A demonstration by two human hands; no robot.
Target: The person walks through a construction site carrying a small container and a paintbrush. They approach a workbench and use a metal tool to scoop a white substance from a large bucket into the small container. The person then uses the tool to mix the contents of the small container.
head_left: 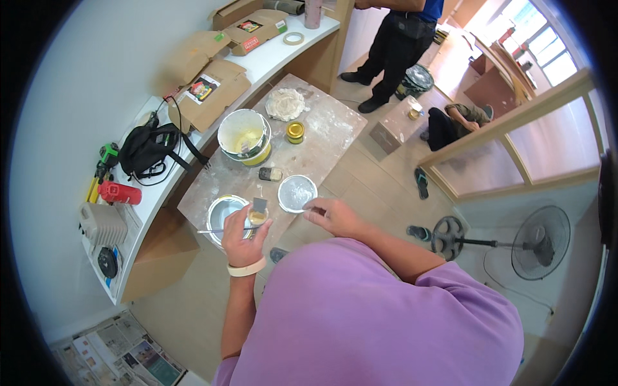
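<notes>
Dusty board (322,145) beside white shelf (270,61) bearing brown cardboard boxes (212,90) with red-and-black labels. Left hand (243,239): fingers curled around putty knife (256,212) over open tin (222,212). Right hand (335,215): fingertips pinching round lid (296,192) rim.

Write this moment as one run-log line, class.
left hand: holds putty knife over small tin | right hand: grips round lid at rim | surface: dusty board | nearby: large bucket
</notes>
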